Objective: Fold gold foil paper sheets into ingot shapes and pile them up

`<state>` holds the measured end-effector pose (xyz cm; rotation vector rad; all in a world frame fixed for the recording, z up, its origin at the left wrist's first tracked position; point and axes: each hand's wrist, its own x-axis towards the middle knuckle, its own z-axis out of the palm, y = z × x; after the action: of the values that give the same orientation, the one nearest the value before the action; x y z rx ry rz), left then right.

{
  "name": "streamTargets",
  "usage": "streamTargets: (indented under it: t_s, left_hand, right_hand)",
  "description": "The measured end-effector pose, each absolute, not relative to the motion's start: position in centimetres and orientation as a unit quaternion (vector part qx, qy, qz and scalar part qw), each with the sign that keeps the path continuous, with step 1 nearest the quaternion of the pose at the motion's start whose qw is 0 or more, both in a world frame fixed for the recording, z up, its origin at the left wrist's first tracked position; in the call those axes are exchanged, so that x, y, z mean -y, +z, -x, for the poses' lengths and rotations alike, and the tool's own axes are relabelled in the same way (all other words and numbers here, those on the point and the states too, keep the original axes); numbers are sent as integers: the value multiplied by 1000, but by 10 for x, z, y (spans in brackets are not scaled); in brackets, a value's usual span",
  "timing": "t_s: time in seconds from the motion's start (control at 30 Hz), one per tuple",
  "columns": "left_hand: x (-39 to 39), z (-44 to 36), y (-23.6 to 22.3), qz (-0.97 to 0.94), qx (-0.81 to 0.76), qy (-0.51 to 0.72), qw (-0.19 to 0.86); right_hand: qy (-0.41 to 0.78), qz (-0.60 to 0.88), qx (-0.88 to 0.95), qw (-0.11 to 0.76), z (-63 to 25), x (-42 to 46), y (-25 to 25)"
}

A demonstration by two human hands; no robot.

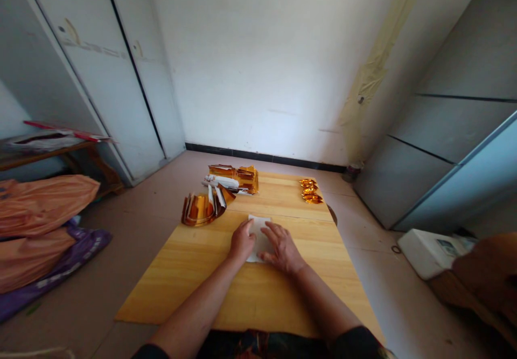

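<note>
A small white rectangular sheet of paper lies on the wooden table in front of me. My left hand is closed at the sheet's left edge, its thumb on the paper and its other fingers curled. From the right, my right hand rests over the paper with fingers apart, its fingertips touching the surface. Beyond my left hand are a curved stack of gold foil sheets and a second gold stack with a white strip across it. Several folded shiny gold foil pieces sit in a row at the far right.
A white wall stands behind the table. Grey cabinets are on the left, near orange bags on the floor side. To the right are a grey refrigerator-like cabinet and a white box.
</note>
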<state>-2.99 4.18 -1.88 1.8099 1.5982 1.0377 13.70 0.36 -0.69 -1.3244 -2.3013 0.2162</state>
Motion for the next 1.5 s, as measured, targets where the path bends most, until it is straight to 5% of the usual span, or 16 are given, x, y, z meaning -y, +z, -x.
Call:
streamTargets:
  t_s: [0.53,0.77,0.93,1.33,1.5]
  left_hand:
    - [-31,74,-24,-679,-483,439,336]
    - [6,75,-17,-854,-388,318,142]
    - [9,62,-15,-856,-396,294,152]
    - [-16,47,-3,-759,-544,266,237]
    - [-26,41,0,-724,-610,236,217]
  right_hand:
    - [68,455,867,191,-136,16,-10]
    - [51,442,879,171,-136,21,-1]
    - [89,427,887,148,-143,28,9]
    - [251,609,679,325,-134,3,-4]
    - [196,661,665,287,-125,-15,2]
